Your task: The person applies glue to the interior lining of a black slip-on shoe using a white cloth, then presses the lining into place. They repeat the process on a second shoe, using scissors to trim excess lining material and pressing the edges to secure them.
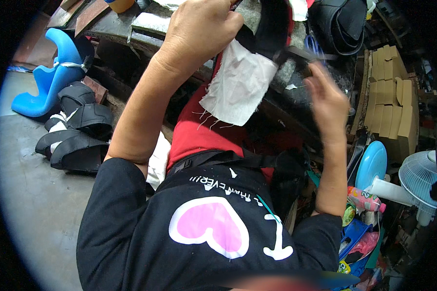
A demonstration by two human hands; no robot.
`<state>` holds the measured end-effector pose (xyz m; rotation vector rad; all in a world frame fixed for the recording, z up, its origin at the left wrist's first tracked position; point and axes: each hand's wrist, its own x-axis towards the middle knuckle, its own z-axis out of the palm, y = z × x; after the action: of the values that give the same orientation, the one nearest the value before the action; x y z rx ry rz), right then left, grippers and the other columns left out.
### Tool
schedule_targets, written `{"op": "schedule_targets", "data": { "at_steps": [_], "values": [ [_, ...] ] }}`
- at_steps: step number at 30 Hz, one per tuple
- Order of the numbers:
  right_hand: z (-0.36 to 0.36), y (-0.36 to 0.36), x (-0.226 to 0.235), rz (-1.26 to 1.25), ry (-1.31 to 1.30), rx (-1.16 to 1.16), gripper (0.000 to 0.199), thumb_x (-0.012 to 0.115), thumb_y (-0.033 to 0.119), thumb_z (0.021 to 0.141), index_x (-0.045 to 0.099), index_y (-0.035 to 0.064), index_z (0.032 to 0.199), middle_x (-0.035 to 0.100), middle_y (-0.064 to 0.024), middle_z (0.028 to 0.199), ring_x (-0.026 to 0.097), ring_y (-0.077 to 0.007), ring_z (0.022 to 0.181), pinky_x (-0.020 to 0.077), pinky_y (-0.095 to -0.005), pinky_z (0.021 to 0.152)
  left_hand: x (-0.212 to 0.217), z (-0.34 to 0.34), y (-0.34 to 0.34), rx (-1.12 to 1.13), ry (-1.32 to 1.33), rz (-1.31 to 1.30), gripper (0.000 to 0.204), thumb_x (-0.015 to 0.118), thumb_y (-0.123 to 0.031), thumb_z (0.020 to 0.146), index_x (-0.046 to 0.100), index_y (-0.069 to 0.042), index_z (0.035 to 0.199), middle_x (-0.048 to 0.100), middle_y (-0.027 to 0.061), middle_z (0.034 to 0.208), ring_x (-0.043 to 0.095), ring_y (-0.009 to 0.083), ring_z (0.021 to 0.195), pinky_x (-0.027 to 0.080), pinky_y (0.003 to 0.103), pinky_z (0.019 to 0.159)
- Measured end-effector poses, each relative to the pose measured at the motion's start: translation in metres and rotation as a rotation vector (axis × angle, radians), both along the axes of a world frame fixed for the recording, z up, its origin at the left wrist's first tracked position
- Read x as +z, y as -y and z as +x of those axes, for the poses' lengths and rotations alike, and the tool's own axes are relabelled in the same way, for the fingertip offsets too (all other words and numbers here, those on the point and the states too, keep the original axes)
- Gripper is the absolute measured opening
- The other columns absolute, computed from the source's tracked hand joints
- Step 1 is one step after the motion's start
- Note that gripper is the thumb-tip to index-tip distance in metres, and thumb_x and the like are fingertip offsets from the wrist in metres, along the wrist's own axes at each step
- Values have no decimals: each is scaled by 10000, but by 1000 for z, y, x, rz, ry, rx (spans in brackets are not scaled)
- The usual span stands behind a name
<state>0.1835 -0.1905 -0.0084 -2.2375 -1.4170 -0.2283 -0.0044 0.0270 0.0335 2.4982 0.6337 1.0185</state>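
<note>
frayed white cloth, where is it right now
In the head view, the frayed white cloth is at upper centre, between the left hand and the blurred right hand, beside the red fabric over the lap.

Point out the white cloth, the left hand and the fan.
White cloth (239,83): head view, middle of the cloth.
Left hand (201,25): head view, back of hand.
Fan (417,176): head view, wire guard.

Uneven light, blurred right hand (327,104), fisheye vignetting
</note>
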Motion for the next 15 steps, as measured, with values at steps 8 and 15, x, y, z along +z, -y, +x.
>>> {"op": "schedule_targets", "data": {
  "at_steps": [8, 15],
  "values": [
    [40, 63, -29, 171, -161, -164, 325, 708, 291, 915, 698, 204, 1228, 724, -82, 1138, 700, -295, 1009, 535, -358, 829, -14, -16, -9, 44, -57, -473, 435, 543, -63, 878, 567, 29, 1303, 657, 193, 760, 642, 401, 708, 517, 430, 691],
    [49, 67, -25, 31, 109, -160, 394, 693, 350, 917, 675, 164, 1264, 692, -50, 1135, 595, -253, 1120, 487, -382, 934, -56, -24, -1, -234, 67, -735, 656, 674, -167, 930, 359, -10, 1484, 664, 88, 686, 615, 112, 545, 506, 277, 507]
  ]
}}
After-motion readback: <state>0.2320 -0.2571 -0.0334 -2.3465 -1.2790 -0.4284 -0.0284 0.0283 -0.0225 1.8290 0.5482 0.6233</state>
